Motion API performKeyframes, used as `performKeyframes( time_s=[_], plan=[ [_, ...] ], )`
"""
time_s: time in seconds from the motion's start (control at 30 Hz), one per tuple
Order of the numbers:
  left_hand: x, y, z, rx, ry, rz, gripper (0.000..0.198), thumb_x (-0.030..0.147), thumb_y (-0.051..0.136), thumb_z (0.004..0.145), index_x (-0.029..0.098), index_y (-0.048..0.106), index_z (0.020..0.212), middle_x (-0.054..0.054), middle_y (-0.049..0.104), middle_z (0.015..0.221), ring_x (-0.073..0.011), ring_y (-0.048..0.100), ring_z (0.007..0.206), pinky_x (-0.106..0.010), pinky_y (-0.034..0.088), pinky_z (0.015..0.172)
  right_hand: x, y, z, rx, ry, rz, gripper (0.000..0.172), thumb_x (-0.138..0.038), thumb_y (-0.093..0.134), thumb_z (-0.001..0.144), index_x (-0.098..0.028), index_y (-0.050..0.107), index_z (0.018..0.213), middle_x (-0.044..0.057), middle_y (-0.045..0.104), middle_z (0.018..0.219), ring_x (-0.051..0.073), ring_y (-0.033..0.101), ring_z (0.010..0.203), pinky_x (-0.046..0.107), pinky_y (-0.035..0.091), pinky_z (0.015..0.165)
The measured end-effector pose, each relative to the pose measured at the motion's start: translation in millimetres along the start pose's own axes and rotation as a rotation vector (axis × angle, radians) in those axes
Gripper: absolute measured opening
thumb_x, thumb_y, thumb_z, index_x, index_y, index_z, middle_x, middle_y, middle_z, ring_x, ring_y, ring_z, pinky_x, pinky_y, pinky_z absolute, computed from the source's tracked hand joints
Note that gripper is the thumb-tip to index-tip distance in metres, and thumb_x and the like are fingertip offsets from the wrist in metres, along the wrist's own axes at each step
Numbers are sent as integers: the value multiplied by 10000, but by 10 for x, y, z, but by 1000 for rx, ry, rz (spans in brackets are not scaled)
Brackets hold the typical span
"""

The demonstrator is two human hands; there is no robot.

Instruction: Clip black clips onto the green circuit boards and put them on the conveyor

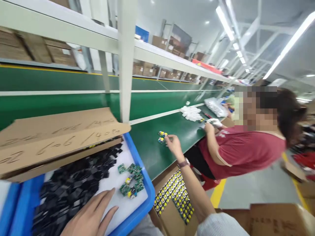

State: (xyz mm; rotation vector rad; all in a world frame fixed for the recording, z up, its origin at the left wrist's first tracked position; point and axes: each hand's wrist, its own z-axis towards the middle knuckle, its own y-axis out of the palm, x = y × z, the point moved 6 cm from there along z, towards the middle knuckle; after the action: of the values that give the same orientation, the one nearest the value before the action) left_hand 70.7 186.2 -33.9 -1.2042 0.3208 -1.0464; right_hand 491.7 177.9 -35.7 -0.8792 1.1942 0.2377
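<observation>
My left hand [92,214] lies open and flat in the blue tray [140,164], its fingers on the white liner beside a heap of small black parts [73,183]. Several small green circuit boards [131,180] lie just beyond my fingertips. My right arm, with a wristwatch, stretches out over the green conveyor belt [147,144]. My right hand [173,144] has its fingers pinched at small yellow and blue assembled parts [161,136] resting on the belt.
A brown cardboard sheet [56,137] with handwriting covers the tray's far side. A box of yellow-topped parts [176,196] stands below my right arm. A person in a red shirt [241,149] works at the belt further along, near white parts [191,113]. White shelf posts rise ahead.
</observation>
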Motion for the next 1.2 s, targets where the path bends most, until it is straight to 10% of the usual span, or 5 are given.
performKeyframes(
  time_s=[0.13, 0.37, 0.6, 0.83, 1.2],
  plan=[
    [162, -139, 322, -222, -85, 75, 311, 270, 523, 970, 237, 695, 1227, -111, 749, 1221, -308, 748, 1059, -403, 634, 844, -287, 160, -419, -162, -194, 10, 359, -476, 625, 958, -136, 705, 1042, 96, 719, 960, 208, 679, 806, 381, 591, 763],
    [446, 195, 902, -340, -64, 33, 409, -43, 488, 864, 145, 668, 1179, -171, 714, 1166, -288, 741, 1014, -414, 615, 875, -1078, 905, -1044, -579, -618, -35, 182, -303, 610, 974, -198, 738, 1050, 89, 725, 1036, 215, 691, 920, 368, 573, 853],
    [494, -176, 221, -251, -150, 2, 392, 111, 587, 924, 174, 613, 1310, -149, 718, 1187, -330, 674, 1130, -512, 580, 987, -1244, 1457, -1180, -761, -822, -246, 223, -154, 562, 989, -211, 752, 1091, 92, 731, 1055, 239, 680, 1031, 381, 539, 955],
    [268, -372, -607, 98, -607, -594, 437, 262, 653, 937, 319, 602, 1368, -58, 698, 1278, -196, 750, 912, -331, 659, 826, -1257, 1855, -1202, -835, -817, -431, 177, -134, 618, 932, -183, 752, 1038, 106, 722, 1020, 255, 680, 984, 360, 530, 893],
    [200, -327, -707, 162, -780, -998, 375, 378, 697, 908, 283, 695, 1271, -92, 655, 1301, -210, 715, 979, -353, 637, 884, -1123, 1753, -1208, -836, -671, -317, 150, -115, 584, 926, -169, 724, 925, 102, 708, 972, 258, 661, 962, 404, 516, 909]
  ],
)
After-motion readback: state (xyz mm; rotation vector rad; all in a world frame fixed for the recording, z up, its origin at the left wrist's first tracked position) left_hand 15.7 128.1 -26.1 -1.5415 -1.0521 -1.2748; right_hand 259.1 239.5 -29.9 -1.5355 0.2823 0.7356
